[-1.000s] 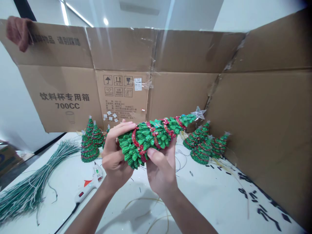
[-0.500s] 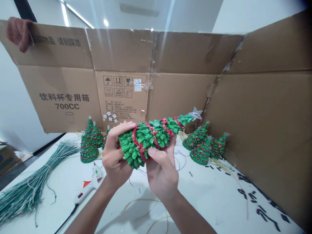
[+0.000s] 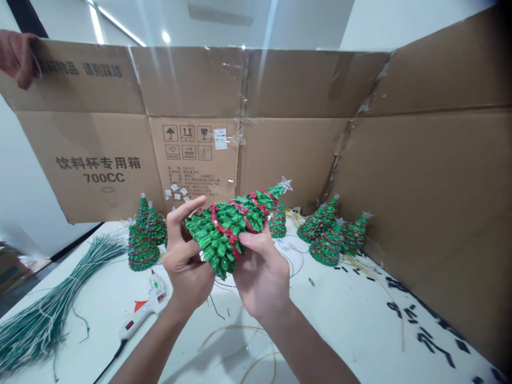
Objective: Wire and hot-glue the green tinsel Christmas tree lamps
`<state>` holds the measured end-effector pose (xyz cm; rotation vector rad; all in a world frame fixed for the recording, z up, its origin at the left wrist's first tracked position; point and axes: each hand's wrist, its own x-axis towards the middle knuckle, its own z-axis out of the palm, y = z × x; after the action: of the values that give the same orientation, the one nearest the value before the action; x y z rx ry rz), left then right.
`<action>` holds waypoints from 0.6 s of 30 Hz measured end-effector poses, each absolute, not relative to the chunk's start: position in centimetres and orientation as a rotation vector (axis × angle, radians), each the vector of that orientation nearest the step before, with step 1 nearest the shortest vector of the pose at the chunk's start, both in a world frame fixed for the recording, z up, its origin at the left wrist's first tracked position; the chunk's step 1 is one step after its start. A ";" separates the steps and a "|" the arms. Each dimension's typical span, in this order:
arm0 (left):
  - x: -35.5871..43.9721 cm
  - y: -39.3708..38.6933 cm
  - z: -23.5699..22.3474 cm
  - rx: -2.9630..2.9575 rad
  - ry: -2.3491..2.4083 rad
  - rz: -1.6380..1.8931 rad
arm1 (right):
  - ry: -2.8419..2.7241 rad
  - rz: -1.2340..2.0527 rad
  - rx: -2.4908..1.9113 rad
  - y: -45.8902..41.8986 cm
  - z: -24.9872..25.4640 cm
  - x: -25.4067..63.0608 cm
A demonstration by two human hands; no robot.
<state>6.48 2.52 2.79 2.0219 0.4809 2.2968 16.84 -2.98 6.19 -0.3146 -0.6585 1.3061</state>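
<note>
While left hand (image 3: 188,261) and right hand (image 3: 262,269) still grip the glittery green, red-garlanded conical tree (image 3: 226,229), its clear star (image 3: 285,184) has swung leftward.

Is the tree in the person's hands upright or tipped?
Tipped: the held tree leans well over, its clear star toward the picture's upper right and its wide base toward the lower left.

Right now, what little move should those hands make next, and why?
Maybe gently tip the held tree upright with the right hand: it slants, its star pointing up and right, while the trees behind the glue gun stand upright.
</note>
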 end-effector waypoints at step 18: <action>5.4 2.2 3.6 2.133 0.430 2.258 | -0.753 1.265 -0.352 -2.9 6.0 16.8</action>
<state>5.43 2.18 3.62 2.1332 0.4304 2.2582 16.83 -2.86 6.01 -0.3524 -0.7527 1.2654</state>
